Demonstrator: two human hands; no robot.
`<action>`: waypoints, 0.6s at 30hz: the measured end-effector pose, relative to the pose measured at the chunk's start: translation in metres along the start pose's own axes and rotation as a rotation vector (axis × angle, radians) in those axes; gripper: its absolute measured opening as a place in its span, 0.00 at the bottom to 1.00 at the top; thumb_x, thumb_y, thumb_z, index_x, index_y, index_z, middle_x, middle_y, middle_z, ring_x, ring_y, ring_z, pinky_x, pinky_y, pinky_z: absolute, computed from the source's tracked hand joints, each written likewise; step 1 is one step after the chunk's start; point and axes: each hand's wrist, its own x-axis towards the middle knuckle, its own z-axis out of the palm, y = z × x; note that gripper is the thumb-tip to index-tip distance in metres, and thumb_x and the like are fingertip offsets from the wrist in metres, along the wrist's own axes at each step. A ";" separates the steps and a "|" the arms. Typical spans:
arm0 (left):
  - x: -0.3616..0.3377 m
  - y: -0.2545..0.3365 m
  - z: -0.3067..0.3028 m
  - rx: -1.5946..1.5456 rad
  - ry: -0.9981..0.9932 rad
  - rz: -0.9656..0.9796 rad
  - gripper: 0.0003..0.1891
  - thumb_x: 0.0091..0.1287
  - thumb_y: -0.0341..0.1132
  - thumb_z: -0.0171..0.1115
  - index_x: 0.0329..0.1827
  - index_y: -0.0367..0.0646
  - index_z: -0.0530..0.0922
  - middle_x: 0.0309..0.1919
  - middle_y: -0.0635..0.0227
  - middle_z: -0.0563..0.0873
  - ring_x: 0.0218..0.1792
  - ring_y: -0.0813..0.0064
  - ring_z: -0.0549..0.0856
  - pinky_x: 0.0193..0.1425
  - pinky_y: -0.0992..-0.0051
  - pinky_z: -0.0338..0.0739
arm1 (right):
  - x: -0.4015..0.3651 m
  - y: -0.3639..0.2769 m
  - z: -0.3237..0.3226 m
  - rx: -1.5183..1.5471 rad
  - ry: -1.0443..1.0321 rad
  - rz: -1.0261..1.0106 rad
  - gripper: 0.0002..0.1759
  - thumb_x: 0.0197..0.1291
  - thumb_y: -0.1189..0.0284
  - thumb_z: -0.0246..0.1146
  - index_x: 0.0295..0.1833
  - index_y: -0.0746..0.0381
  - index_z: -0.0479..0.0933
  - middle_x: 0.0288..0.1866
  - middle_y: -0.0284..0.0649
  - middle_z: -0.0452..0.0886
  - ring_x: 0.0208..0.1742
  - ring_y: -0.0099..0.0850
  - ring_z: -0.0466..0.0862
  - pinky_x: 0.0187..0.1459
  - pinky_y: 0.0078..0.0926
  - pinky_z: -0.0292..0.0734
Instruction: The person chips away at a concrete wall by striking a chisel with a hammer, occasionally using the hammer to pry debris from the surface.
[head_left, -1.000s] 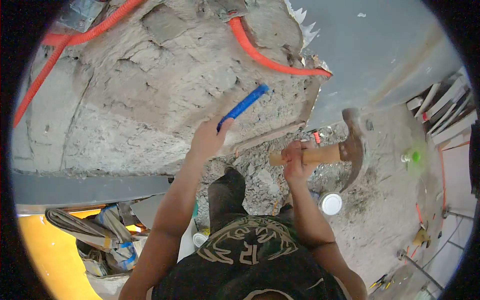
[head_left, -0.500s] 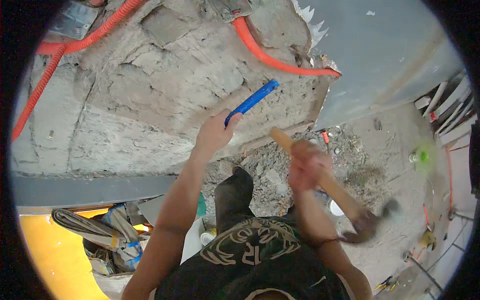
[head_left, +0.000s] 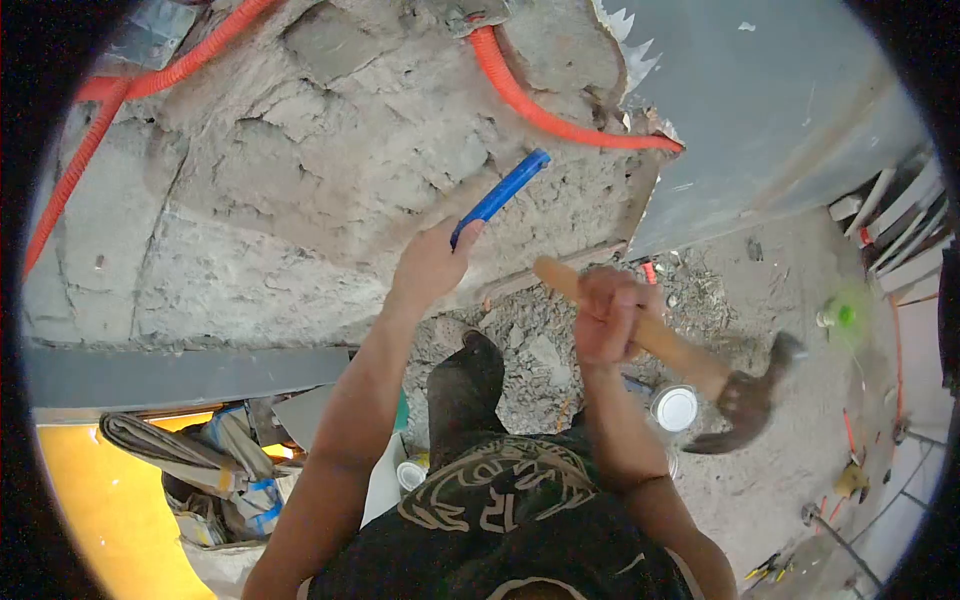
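Observation:
My left hand (head_left: 432, 262) is wrapped round a blue chisel (head_left: 503, 196), which slants up and to the right across the rough, chipped wall (head_left: 350, 190). Its far end overlaps the wall surface below the orange conduit. In my right hand (head_left: 615, 315) is a claw hammer (head_left: 690, 362), gripped by its wooden handle, with the fist closed near the butt end. The hammer's dark head points down and to the right, out over the floor and apart from the chisel.
Orange corrugated conduit (head_left: 540, 122) crosses the wall from a metal box (head_left: 478, 14). Rubble (head_left: 530, 345) lies along the wall's foot around my shoe. A white-lidded bucket (head_left: 674, 409) stands below the hammer; folded sacks (head_left: 185, 455) lie at lower left.
The hammer head has swung upward and slightly right, uncovering more of the white-lidded bucket. The chisel's far end has shifted slightly left and up, while my left hand stays closed on it.

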 end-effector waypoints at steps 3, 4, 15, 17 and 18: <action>-0.002 0.003 -0.001 0.016 -0.022 -0.030 0.26 0.75 0.57 0.50 0.42 0.40 0.80 0.30 0.46 0.84 0.36 0.42 0.84 0.40 0.52 0.75 | -0.032 0.075 -0.044 -0.635 -0.129 0.345 0.11 0.66 0.71 0.61 0.31 0.62 0.74 0.24 0.37 0.77 0.24 0.26 0.76 0.28 0.29 0.73; -0.002 0.006 -0.001 0.007 -0.009 -0.025 0.26 0.75 0.57 0.50 0.43 0.40 0.80 0.31 0.46 0.84 0.37 0.42 0.84 0.41 0.51 0.76 | -0.037 0.088 -0.053 -0.758 -0.180 0.782 0.08 0.67 0.72 0.60 0.35 0.61 0.71 0.22 0.34 0.74 0.19 0.25 0.72 0.25 0.27 0.70; 0.008 -0.012 0.013 -0.010 -0.029 -0.052 0.29 0.76 0.59 0.48 0.41 0.36 0.80 0.32 0.47 0.83 0.34 0.47 0.83 0.40 0.56 0.74 | -0.006 0.021 -0.001 -0.015 0.087 0.224 0.04 0.65 0.75 0.61 0.37 0.61 0.74 0.23 0.34 0.75 0.21 0.23 0.74 0.22 0.24 0.67; 0.011 -0.023 0.018 -0.053 -0.024 -0.013 0.29 0.75 0.59 0.49 0.41 0.37 0.80 0.31 0.48 0.83 0.33 0.48 0.83 0.39 0.57 0.74 | -0.010 0.042 -0.009 0.126 0.056 0.178 0.03 0.65 0.76 0.61 0.38 0.62 0.74 0.24 0.35 0.75 0.22 0.23 0.75 0.22 0.24 0.68; 0.012 -0.026 0.021 -0.074 -0.020 -0.019 0.29 0.75 0.59 0.49 0.41 0.37 0.79 0.30 0.48 0.83 0.31 0.50 0.82 0.39 0.58 0.74 | -0.024 0.070 -0.037 -0.210 -0.011 0.311 0.04 0.65 0.75 0.61 0.37 0.62 0.74 0.23 0.34 0.75 0.21 0.22 0.74 0.21 0.23 0.67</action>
